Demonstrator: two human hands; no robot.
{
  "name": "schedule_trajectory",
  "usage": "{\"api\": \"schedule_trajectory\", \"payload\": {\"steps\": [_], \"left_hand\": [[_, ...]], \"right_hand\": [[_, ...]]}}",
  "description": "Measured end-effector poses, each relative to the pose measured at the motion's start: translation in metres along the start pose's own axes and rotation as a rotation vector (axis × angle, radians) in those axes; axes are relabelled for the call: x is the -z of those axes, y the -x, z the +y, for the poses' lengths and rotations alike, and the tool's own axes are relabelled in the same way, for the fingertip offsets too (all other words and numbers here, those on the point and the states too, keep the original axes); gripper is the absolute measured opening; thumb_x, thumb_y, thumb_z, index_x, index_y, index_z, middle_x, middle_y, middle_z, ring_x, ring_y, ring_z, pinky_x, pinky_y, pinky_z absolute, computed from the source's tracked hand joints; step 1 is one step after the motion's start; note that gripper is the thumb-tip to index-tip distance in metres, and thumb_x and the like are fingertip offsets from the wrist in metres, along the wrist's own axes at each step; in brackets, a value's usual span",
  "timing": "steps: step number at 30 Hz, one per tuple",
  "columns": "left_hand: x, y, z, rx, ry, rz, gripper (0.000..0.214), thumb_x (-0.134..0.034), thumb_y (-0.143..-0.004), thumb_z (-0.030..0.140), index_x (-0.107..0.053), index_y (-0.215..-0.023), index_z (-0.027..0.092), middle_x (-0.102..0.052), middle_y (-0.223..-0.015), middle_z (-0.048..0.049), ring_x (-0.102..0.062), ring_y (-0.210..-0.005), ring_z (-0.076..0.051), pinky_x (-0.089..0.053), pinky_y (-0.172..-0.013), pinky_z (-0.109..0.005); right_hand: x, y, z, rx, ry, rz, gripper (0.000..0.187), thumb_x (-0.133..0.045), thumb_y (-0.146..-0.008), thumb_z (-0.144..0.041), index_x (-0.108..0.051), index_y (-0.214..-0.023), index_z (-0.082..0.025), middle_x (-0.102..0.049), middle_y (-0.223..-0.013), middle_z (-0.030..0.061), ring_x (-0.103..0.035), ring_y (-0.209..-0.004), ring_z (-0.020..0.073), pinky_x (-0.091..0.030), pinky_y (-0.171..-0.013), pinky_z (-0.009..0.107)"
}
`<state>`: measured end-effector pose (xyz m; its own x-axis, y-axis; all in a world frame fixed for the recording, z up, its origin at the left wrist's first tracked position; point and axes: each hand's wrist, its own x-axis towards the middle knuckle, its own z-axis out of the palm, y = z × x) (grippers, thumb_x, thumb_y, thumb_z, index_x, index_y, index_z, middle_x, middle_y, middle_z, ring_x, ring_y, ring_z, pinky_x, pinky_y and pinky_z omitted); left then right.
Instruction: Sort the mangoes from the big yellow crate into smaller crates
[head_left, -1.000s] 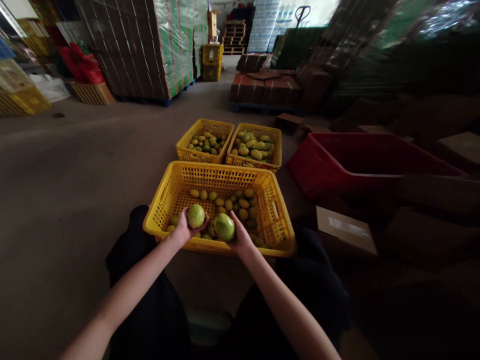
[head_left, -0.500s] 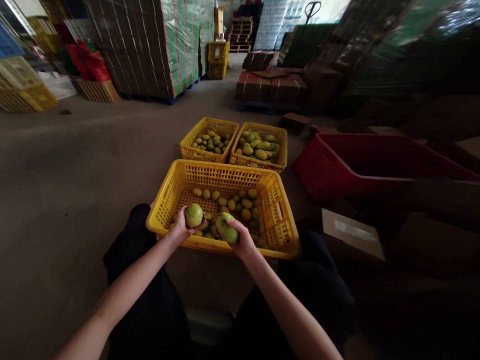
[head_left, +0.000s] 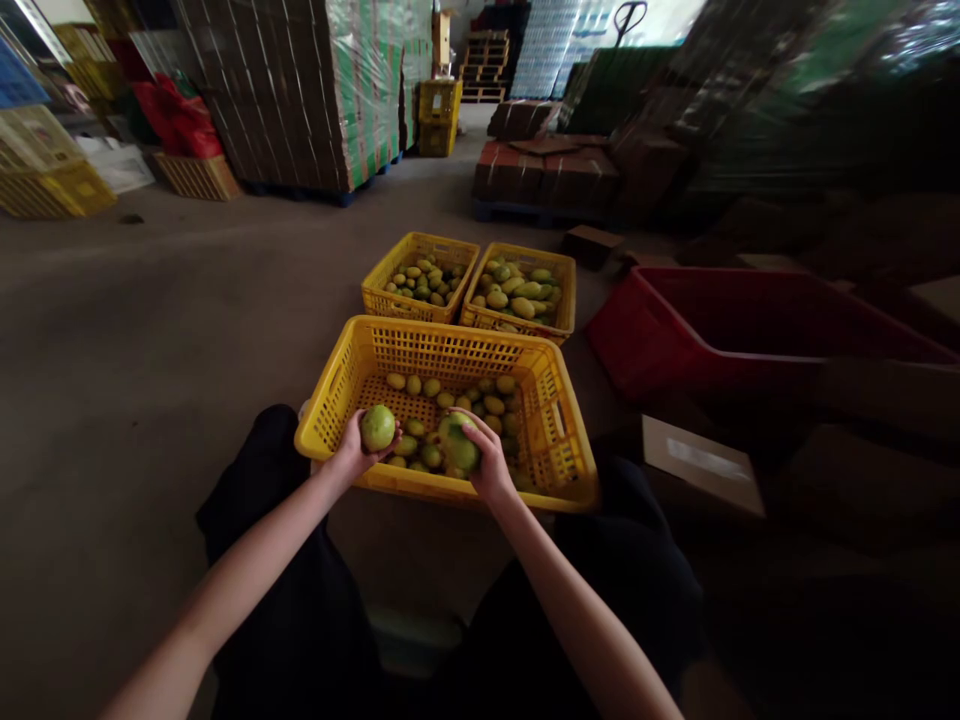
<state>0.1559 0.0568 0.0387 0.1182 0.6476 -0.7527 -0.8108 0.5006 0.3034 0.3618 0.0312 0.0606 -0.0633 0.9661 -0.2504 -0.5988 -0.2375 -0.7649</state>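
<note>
Head view: over the near crate (head_left: pixel 459 332), the left hand (head_left: pixel 352 446) is cupping one fruit (head_left: pixel 377 428) with curled fingers, apparently for support, while the right hand (head_left: pixel 489 465) is gripping a second fruit (head_left: pixel 457 446).

Both bare forearms (head_left: pixel 266 558) reach forward and inward, the left hand (head_left: pixel 355 452) cupped, the right hand (head_left: pixel 492 468) curled.

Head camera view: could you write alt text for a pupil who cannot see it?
A left hand and a right hand each hold a green fruit over a yellow crate with smaller fruit in it. Two more yellow crates of fruit stand behind it, and a red tub stands to the right.
</note>
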Motion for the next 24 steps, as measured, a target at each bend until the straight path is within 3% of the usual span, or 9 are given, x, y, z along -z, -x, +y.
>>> {"api": "schedule_trajectory", "payload": {"steps": [7,12,14,19,24], "left_hand": [[-0.007,0.009,-0.003,-0.103,0.018,-0.075,0.026,-0.046,-0.089,0.027,-0.063,-0.102,0.014,-0.069,-0.077,-0.0082,-0.072,-0.075,-0.023,-0.061,-0.068,-0.037],[-0.021,0.018,-0.007,-0.136,0.002,-0.057,0.015,-0.062,-0.084,0.027,-0.061,-0.093,0.015,-0.068,-0.074,-0.0059,-0.071,-0.068,-0.020,-0.062,-0.065,-0.035],[-0.024,0.019,-0.008,-0.094,0.007,-0.058,0.020,-0.060,-0.085,0.030,-0.062,-0.095,0.013,-0.068,-0.073,-0.0073,-0.070,-0.068,-0.021,-0.062,-0.063,-0.035],[-0.028,0.019,-0.014,-0.023,0.093,-0.039,0.032,-0.038,-0.093,0.026,-0.062,-0.109,0.012,-0.071,-0.084,-0.0124,-0.072,-0.079,-0.025,-0.062,-0.069,-0.044],[-0.036,0.021,-0.017,-0.075,-0.023,-0.069,0.021,-0.053,-0.091,0.030,-0.063,-0.100,0.014,-0.069,-0.077,-0.0069,-0.070,-0.070,-0.022,-0.062,-0.067,-0.040]], "right_hand": [[0.011,-0.013,0.002,-0.135,-0.233,0.099,0.021,-0.067,-0.065,-0.021,-0.070,-0.086,-0.020,-0.075,-0.084,0.0019,-0.071,-0.080,0.0212,-0.058,-0.061,0.029],[0.020,-0.020,0.004,-0.241,-0.307,0.235,0.008,-0.066,-0.071,-0.023,-0.064,-0.079,-0.022,-0.072,-0.066,-0.0011,-0.072,-0.072,0.0213,-0.060,-0.059,0.033],[0.021,-0.019,0.003,-0.263,-0.310,0.253,0.010,-0.068,-0.072,-0.024,-0.063,-0.080,-0.023,-0.072,-0.067,-0.0015,-0.072,-0.069,0.0204,-0.060,-0.058,0.032],[0.020,-0.016,0.000,-0.380,-0.306,0.206,0.010,-0.065,-0.076,-0.028,-0.064,-0.083,-0.021,-0.072,-0.067,0.0014,-0.072,-0.067,0.0215,-0.058,-0.055,0.032],[0.017,-0.017,0.004,-0.515,-0.291,0.291,0.015,-0.056,-0.085,-0.033,-0.062,-0.081,-0.020,-0.070,-0.061,0.0031,-0.070,-0.059,0.0213,-0.056,-0.050,0.032]]}}
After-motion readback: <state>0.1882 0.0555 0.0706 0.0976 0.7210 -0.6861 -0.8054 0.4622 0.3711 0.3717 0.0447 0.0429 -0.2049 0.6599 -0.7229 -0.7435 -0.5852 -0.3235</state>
